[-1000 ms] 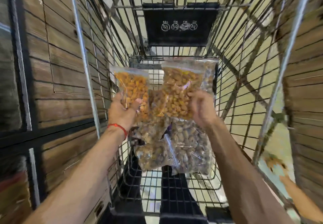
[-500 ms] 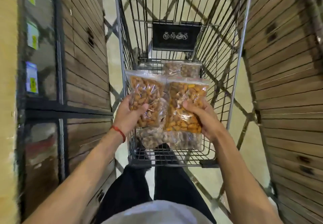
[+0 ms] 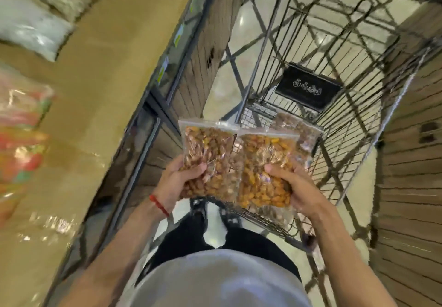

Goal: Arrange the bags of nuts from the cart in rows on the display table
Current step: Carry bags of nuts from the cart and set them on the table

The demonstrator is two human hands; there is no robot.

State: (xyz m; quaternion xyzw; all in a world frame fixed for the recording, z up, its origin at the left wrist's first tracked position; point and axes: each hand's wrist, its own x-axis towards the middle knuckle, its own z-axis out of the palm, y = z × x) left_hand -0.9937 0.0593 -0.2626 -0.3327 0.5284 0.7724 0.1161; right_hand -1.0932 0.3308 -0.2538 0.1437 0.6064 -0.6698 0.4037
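Left hand grips one nut bag, right hand grips another, side by side above cart; display table at left.

We stand over a pale, glossy floor that throws back soft spots of light. On our left runs a tan surface, blurred in our view, its edge bound by a dark metal frame carrying small labels. Below it we see a panel of brown wooden slats. Another slatted wooden wall rises on our right.
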